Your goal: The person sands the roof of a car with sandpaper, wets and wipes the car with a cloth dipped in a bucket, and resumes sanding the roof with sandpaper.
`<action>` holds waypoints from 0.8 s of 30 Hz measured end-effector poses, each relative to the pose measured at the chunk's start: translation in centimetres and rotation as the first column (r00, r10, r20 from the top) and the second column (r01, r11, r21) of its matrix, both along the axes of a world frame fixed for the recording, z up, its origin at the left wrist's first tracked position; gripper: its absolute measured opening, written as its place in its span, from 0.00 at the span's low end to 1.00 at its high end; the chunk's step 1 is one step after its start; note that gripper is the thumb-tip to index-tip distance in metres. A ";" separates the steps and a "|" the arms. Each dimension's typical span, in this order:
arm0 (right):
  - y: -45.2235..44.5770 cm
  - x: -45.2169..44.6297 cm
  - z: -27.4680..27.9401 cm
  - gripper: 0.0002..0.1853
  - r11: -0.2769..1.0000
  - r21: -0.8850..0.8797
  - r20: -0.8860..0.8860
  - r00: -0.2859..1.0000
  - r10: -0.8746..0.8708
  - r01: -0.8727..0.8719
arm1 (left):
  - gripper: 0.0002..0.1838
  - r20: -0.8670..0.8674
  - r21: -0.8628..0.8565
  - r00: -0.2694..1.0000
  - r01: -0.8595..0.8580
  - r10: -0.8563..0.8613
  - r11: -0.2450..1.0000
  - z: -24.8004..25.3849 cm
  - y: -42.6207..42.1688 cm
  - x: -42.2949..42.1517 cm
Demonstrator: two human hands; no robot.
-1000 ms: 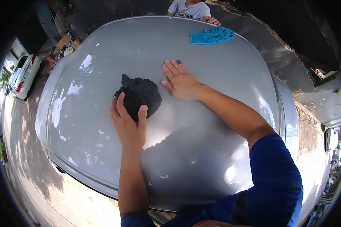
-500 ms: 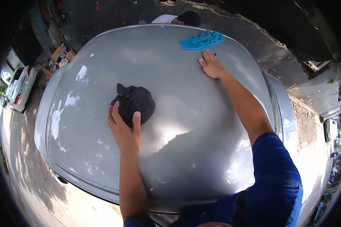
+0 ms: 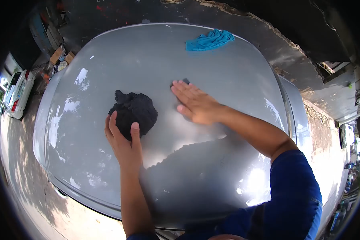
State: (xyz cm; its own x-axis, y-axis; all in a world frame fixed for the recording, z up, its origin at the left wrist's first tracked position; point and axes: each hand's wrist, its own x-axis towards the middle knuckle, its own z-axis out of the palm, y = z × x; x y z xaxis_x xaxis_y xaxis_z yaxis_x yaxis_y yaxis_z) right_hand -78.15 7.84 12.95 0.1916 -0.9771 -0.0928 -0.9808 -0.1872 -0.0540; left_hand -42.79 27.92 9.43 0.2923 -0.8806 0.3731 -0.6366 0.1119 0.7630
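My left hand (image 3: 124, 142) is closed around the near side of a bunched dark grey cloth (image 3: 134, 110), which rests on the silver car roof (image 3: 108, 68). The thumb and fingers press into the cloth. My right hand (image 3: 198, 103) lies nearly flat near the middle of the roof, fingers together, holding a small dark pad (image 3: 185, 81) against the paint. Only an edge of that pad shows past the fingertips. Toward the far edge of the roof, beyond both hands, lies a crumpled blue cloth (image 3: 211, 41).
A white car (image 3: 19, 94) is parked at the left. Cardboard pieces (image 3: 57, 55) and other clutter sit near the dark wall behind the roof. A rough wall (image 3: 322, 124) runs along the right side.
My right hand has slid the pad left and nearer from close to the blue cloth. My left hand keeps its hold on the grey cloth. The person behind the car is out of sight.
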 end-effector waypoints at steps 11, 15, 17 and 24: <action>3.5 -2.4 0.1 0.43 1.000 -0.008 0.001 1.000 -0.004 0.004 | 0.35 0.202 0.142 0.879 -0.464 0.433 0.875 -1.5 -0.5 5.6; 0.7 -4.5 0.0 0.42 0.974 -0.031 -0.036 0.974 -0.224 0.223 | 0.34 0.328 0.105 0.884 -0.384 0.333 0.917 -2.9 -0.6 4.9; 3.4 -5.2 -3.8 0.42 0.997 0.052 0.109 0.993 0.054 -0.060 | 0.35 0.359 0.119 0.882 -0.367 0.305 0.922 -3.4 -0.7 4.8; 1.0 -9.8 0.5 0.42 0.939 -0.032 -0.020 0.939 -0.342 0.341 | 0.35 0.323 0.168 0.908 -0.332 0.266 0.928 -3.0 -0.6 5.3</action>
State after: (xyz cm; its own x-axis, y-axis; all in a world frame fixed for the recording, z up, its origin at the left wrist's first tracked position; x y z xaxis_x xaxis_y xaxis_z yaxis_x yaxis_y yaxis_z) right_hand -87.92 8.82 13.46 -0.1565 -0.9855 -0.0650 -0.9869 0.1586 -0.0284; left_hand -37.49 27.32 6.47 0.4624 -0.8365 0.2941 -0.8099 -0.2634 0.5240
